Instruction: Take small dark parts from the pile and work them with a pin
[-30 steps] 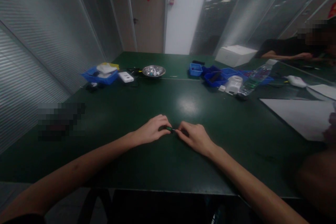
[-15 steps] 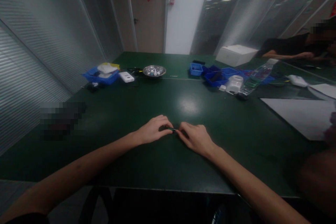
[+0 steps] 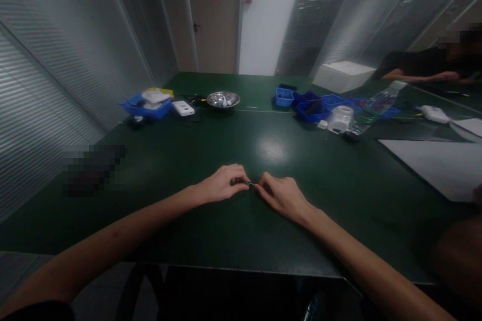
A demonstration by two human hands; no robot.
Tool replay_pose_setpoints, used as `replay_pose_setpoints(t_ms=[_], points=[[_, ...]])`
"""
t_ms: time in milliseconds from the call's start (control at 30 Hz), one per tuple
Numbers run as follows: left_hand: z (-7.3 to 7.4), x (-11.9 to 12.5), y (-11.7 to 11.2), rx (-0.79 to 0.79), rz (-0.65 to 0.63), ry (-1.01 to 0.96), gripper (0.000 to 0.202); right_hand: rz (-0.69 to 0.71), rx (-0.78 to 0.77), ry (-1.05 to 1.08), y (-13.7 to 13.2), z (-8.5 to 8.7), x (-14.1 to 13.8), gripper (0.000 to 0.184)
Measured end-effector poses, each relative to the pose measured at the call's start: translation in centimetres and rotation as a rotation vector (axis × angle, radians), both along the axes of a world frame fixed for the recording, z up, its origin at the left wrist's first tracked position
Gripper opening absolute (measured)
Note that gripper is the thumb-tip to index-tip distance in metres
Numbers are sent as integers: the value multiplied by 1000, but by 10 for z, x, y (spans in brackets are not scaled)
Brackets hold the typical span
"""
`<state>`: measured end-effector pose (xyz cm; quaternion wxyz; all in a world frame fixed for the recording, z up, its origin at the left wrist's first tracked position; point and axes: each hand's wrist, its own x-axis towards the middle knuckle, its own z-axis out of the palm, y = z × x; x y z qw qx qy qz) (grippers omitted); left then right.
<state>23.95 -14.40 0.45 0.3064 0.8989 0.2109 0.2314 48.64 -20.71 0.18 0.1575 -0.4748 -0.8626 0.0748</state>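
Observation:
My left hand and my right hand rest on the dark green table, fingertips meeting at its middle. Between them they pinch a small dark part, too small to name. The fingers of both hands are curled and closed round it. Most of the part is hidden by my fingers.
At the far side stand blue bins, a white device, a metal bowl, more blue bins, a water bottle and a white box. A white sheet lies right. Another person sits far right.
Both hands stay pinched together on the small part. The view has shifted slightly, so the hands sit a little higher and to the right in the picture.

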Motion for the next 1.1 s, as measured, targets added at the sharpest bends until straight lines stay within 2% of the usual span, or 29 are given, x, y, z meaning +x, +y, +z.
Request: replay_pose_setpoints(t_ms=[300, 700, 867, 1100], points=[[2, -1, -1, 7, -6, 5, 16, -6, 112, -56, -5, 1, -2, 21], [2, -1, -2, 19, 9, 47, 12, 72, 60, -28, -2, -2, -3, 19], [1, 0, -1, 18, -3, 29, 12, 45, 29, 21, -2, -1, -9, 18], [3, -1, -1, 0, 28, 48, 15, 10, 11, 47, -8, 6, -3, 20]])
